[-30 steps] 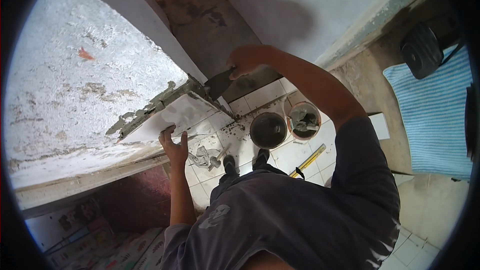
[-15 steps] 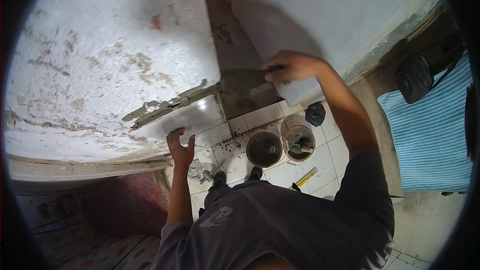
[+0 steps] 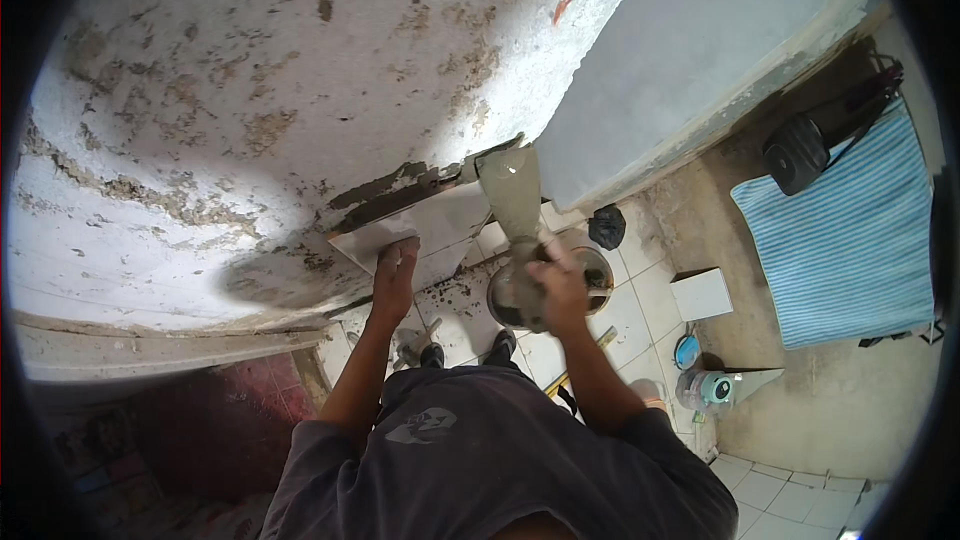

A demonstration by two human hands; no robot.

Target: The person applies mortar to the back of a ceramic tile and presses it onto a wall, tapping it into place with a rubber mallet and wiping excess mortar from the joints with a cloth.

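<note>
A white tile (image 3: pixel 440 215) stands along the foot of the stained white wall, with grey mortar (image 3: pixel 385 190) behind its top edge. My left hand (image 3: pixel 396 270) holds this tile, its fingers bunched against the face. In my right hand (image 3: pixel 560 290) is a trowel (image 3: pixel 512 190), gripped by its handle. Its wide, mortar-smeared blade points up to the wall corner, touching or close to the tile's right end. Below my right hand, a bucket of mortar (image 3: pixel 500 312) is partly hidden.
A second bucket (image 3: pixel 602 275) and a black plastic bag (image 3: pixel 607 227) sit on the tiled floor. A hammer (image 3: pixel 412 348) lies by my feet. To the right are a loose white tile (image 3: pixel 702 294), a jug with a teal lid (image 3: pixel 714 390), a striped cloth (image 3: pixel 850 230) and a black bag (image 3: pixel 797 155).
My right hand has swung in from the far right with the trowel, bringing its blade to the tile's right end. My left hand stays at the tile, fingers closer together. The view has shifted.
</note>
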